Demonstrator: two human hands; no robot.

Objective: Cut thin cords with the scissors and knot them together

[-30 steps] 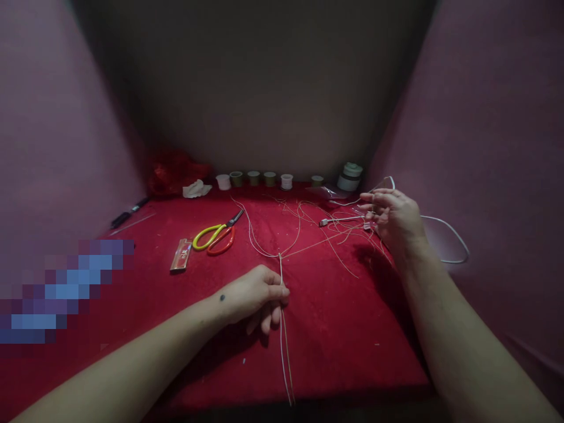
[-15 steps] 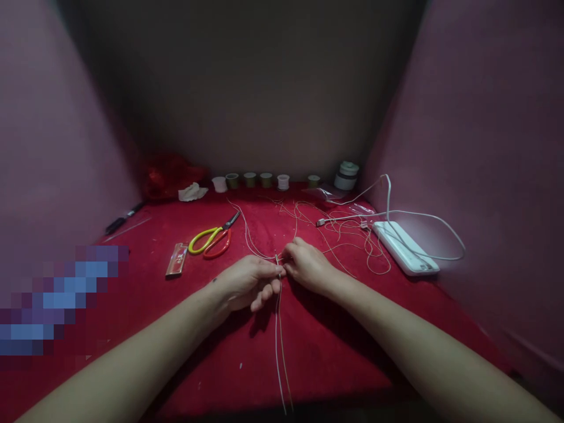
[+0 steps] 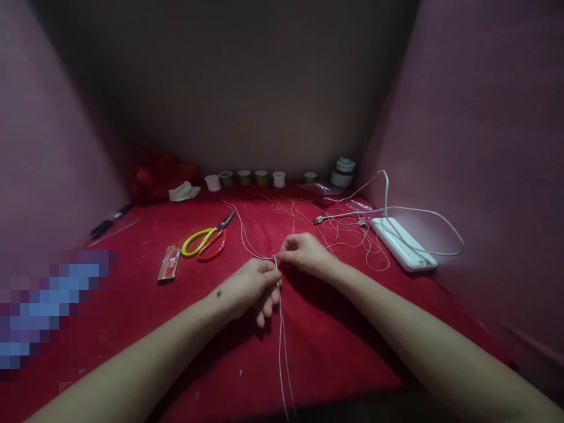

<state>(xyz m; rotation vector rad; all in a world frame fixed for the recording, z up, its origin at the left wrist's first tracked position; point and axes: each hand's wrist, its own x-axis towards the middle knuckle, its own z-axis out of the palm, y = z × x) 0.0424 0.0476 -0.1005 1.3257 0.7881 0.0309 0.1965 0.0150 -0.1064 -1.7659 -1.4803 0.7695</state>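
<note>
My left hand pinches thin cords between thumb and forefinger; a pale one and a tan one hang from it toward the front edge. Just above its fingertips the cords meet at a small crossing. My right hand is closed at the right of this crossing, thumb and forefinger together; whatever thin strand it grips is too small to make out. Two further cord ends curve away to the back left. Yellow and red handled scissors lie left of my hands, beside an orange lighter.
Loose tan cord lies tangled at the right, near a white power bank with a white cable. Several spools, a lidded jar and a red bag line the back. A black pen lies far left.
My right hand has lifted slightly up and away from my left fingertips, leaving a gap between them. My left hand has shifted a little lower. The whole view has moved slightly.
</note>
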